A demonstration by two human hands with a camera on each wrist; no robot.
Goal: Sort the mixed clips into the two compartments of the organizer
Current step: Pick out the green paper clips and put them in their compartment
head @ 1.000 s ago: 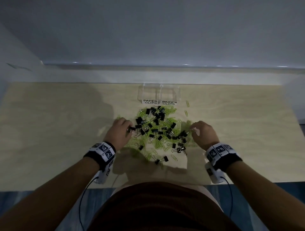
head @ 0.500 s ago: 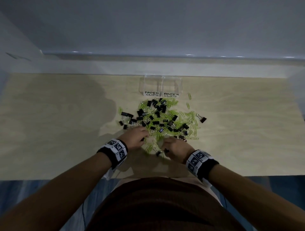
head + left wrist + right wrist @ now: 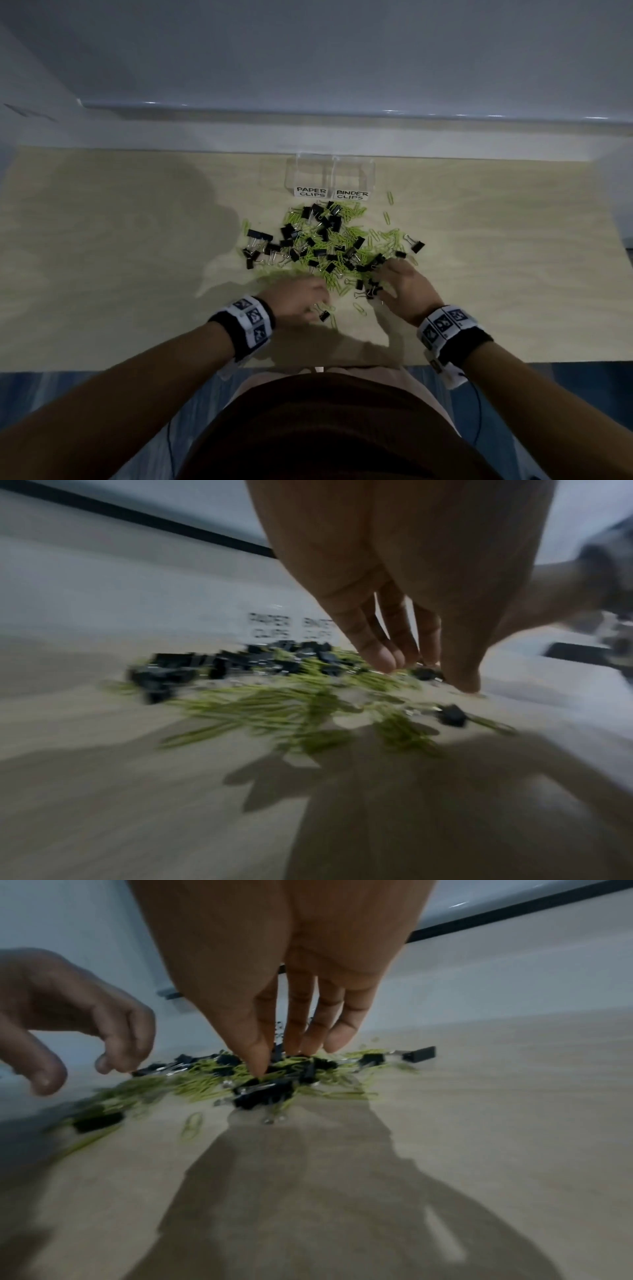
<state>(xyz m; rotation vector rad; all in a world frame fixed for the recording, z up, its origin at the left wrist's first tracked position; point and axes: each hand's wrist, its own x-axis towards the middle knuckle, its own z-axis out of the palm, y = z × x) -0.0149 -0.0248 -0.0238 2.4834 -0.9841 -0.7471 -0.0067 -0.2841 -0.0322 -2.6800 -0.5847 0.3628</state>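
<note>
A mixed pile (image 3: pixel 329 245) of black binder clips and green paper clips lies on the wooden table in front of a clear two-compartment organizer (image 3: pixel 330 171). Its left compartment is labelled PAPER CLIPS (image 3: pixel 311 192) and its right one BINDER CLIPS (image 3: pixel 352 194). My left hand (image 3: pixel 317 303) hovers at the pile's near left edge with fingers hanging loosely and nothing in them, as the left wrist view (image 3: pixel 424 673) also shows. My right hand (image 3: pixel 385 279) rests its straight fingertips (image 3: pixel 301 1045) on black binder clips (image 3: pixel 263 1093) at the pile's near right.
Stray clips lie around the pile: a binder clip (image 3: pixel 416 245) to the right, two paper clips (image 3: pixel 389 198) near the organizer, a binder clip (image 3: pixel 323 315) by my left hand. The table's near edge (image 3: pixel 308 365) is close to my body. A wall ledge runs behind.
Both hands were together at the pile's near edge half a second ago. My right hand has moved right and forward onto the clips; my left hand has stayed low at the near left.
</note>
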